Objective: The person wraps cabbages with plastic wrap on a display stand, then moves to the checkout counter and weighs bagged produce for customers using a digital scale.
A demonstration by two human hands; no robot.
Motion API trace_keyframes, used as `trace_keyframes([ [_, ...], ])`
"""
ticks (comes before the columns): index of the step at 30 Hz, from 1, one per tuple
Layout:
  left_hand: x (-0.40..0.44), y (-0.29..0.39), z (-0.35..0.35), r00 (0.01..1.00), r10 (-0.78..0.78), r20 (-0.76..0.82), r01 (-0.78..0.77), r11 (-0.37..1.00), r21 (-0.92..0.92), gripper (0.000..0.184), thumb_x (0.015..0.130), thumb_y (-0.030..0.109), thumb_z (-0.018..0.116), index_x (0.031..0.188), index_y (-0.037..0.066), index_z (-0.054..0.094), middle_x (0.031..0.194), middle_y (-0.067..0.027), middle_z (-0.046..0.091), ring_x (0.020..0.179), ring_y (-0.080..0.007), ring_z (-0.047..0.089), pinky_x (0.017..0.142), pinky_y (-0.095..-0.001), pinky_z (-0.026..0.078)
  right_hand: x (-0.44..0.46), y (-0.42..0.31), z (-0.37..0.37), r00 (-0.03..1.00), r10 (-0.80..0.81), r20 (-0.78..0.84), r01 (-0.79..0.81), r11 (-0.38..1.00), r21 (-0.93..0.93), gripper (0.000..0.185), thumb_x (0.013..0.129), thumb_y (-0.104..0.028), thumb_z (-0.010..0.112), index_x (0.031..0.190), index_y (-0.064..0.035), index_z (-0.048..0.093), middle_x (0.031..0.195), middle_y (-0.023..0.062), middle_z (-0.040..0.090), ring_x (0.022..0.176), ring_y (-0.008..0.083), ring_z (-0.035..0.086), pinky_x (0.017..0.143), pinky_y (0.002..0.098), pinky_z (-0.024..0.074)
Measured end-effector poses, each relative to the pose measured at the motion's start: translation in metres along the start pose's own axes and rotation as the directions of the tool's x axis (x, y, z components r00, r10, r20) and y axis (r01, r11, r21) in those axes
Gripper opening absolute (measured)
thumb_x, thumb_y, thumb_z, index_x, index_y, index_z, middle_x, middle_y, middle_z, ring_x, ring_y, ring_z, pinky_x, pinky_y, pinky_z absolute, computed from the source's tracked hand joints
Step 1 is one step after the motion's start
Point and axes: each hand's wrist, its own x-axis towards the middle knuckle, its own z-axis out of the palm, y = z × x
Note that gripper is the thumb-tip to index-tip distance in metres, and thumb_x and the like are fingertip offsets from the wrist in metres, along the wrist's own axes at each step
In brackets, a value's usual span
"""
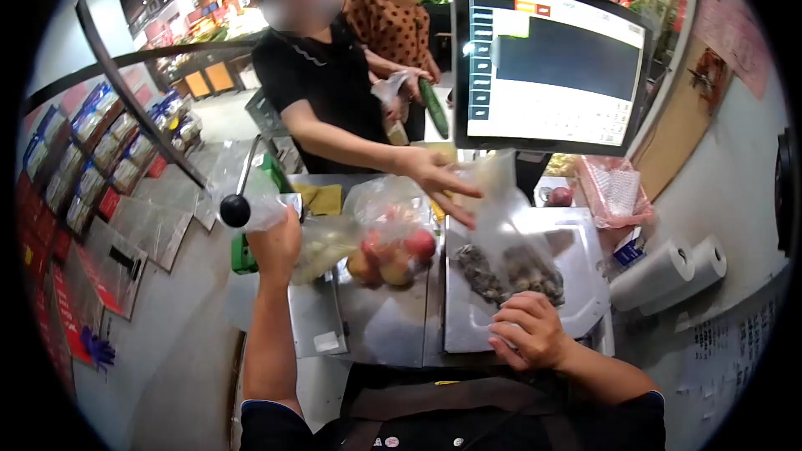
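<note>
My left hand (280, 242) is raised at the left of the counter, its fingers closed on the gathered film of a clear plastic bag (242, 188). The black knob (235, 210) of a metal lever is close to it, with green equipment (243, 254) behind. Beside this hand is a clear bag of pale green produce (322, 252). My right hand (530, 330) is over the front of the scale plate (476, 330), fingers loosely bent and holding nothing visible. Just beyond it, a clear bag of dark, lumpy food (535, 271) lies on the plate; its exact kind is unclear.
A bag of red and yellow fruit (393, 250) sits mid-counter. Across it, a person's hand (439, 184) reaches toward the upright bag top; another person stands behind near a cucumber (433, 108). A monitor (551, 63) overhangs the back; plastic bag rolls (656, 276) are at right.
</note>
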Motion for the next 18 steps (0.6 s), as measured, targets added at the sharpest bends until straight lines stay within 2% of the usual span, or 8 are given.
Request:
trace_keyframes([
  [1,-0.005,0.004,0.015,0.994,0.066,-0.090,-0.062,0.997,0.041,0.013,0.076,0.012,0.057,0.075,0.000,0.060,0.073,-0.0177,0.061,0.070,-0.0346,0.059,0.063,-0.0437,0.044,-0.008,0.006,-0.007,0.999,0.034,-0.022,-0.035,0.998,-0.055,0.021,0.069,-0.019,0.069,0.083,-0.0057,0.062,0.087,0.0061,0.059,0.087,0.0240,0.055,0.082,0.0383,0.0425],
  [3,-0.014,0.021,0.033,0.980,0.148,-0.131,-0.108,0.956,0.273,0.017,0.079,0.018,0.055,0.072,0.005,0.062,0.068,-0.0134,0.060,0.062,-0.0333,0.057,0.061,-0.0425,0.045,-0.009,0.018,-0.026,0.993,0.089,-0.083,-0.102,0.981,-0.166,0.025,0.070,-0.023,0.069,0.086,-0.0060,0.062,0.089,0.0070,0.058,0.090,0.0252,0.053,0.084,0.0396,0.0400],
  [5,-0.023,0.042,0.036,0.889,0.288,-0.355,-0.373,0.906,-0.199,0.016,0.079,0.019,0.057,0.075,0.004,0.062,0.074,-0.0149,0.060,0.071,-0.0340,0.057,0.067,-0.0431,0.046,-0.004,0.029,-0.049,0.977,0.171,-0.126,-0.203,0.927,-0.314,0.039,0.077,-0.038,0.063,0.097,-0.0053,0.061,0.105,0.0117,0.052,0.102,0.0299,0.045,0.090,0.0429,0.0312],
  [7,-0.039,0.053,0.052,0.956,0.276,-0.103,-0.252,0.947,0.201,0.015,0.080,0.017,0.056,0.084,0.004,0.061,0.083,-0.0158,0.061,0.079,-0.0345,0.057,0.073,-0.0433,0.046,0.010,0.043,-0.065,0.958,0.198,-0.208,-0.275,0.843,-0.463,0.047,0.081,-0.045,0.057,0.104,-0.0038,0.059,0.112,0.0141,0.047,0.107,0.0315,0.040,0.092,0.0428,0.0273],
  [9,-0.054,0.060,0.059,0.903,0.352,-0.247,-0.396,0.905,-0.156,0.016,0.081,0.014,0.054,0.093,0.006,0.061,0.089,-0.0156,0.062,0.088,-0.0354,0.058,0.079,-0.0429,0.046,0.031,0.062,-0.073,0.940,0.194,-0.281,-0.319,0.792,-0.521,0.057,0.086,-0.050,0.048,0.114,-0.0012,0.054,0.117,0.0177,0.042,0.111,0.0336,0.034,0.092,0.0443,0.0248],
  [12,-0.093,0.048,0.078,0.979,0.195,0.062,-0.106,0.744,-0.660,0.032,0.074,0.015,0.060,0.104,0.004,0.058,0.102,-0.0156,0.060,0.094,-0.0362,0.056,0.084,-0.0423,0.045,0.078,0.090,-0.075,0.916,0.134,-0.378,-0.337,0.768,-0.544,0.061,0.084,-0.051,0.051,0.121,-0.0026,0.050,0.125,0.0191,0.036,0.117,0.0366,0.030,0.097,0.0496,0.0212],
  [16,-0.117,0.045,0.077,0.929,-0.061,0.364,0.224,0.878,-0.424,0.061,0.073,0.018,0.060,0.130,0.009,0.040,0.103,-0.0204,0.060,0.096,-0.0373,0.057,0.084,-0.0397,0.045,0.158,0.121,-0.070,0.872,0.035,-0.488,-0.358,0.725,-0.588,0.062,0.079,-0.051,0.059,0.124,-0.0102,0.049,0.135,0.0163,0.027,0.126,0.0363,0.021,0.104,0.0530,0.0146],
  [18,-0.128,0.029,0.079,0.923,-0.162,0.349,0.301,0.870,-0.391,0.065,0.072,0.017,0.060,0.132,0.007,0.037,0.103,-0.0208,0.060,0.098,-0.0379,0.056,0.085,-0.0400,0.044,0.188,0.145,-0.061,0.850,0.008,-0.527,-0.387,0.688,-0.614,0.061,0.078,-0.050,0.061,0.125,-0.0121,0.049,0.137,0.0146,0.025,0.129,0.0343,0.018,0.104,0.0536,0.0141],
])
